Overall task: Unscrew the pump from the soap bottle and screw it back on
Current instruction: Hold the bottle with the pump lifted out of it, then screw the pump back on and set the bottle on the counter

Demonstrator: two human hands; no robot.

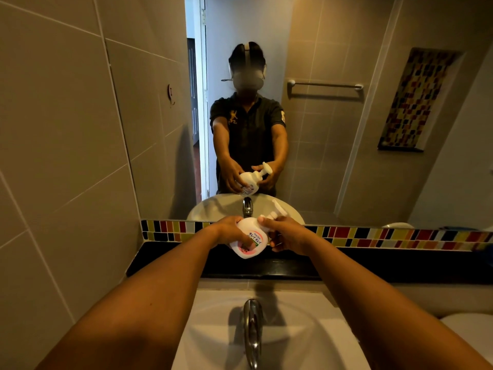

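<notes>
I hold a white soap bottle (pixel 249 240) with a pink and white label, tilted to the right, above the black ledge behind the sink. My left hand (pixel 230 232) wraps around the bottle's body from the left. My right hand (pixel 286 235) grips the bottle's neck where the white pump (pixel 276 210) sits, with its nozzle pointing up and to the right. Whether the pump's collar is tight or loose is hidden by my fingers. The mirror ahead repeats the bottle and both hands.
A white sink (pixel 213 329) with a chrome tap (pixel 252 329) lies below my arms. A black ledge (pixel 373 265) and a strip of coloured tiles (pixel 386 236) run under the mirror (pixel 306 129). Tiled wall stands at the left. A white rounded object (pixel 469 332) sits at the lower right.
</notes>
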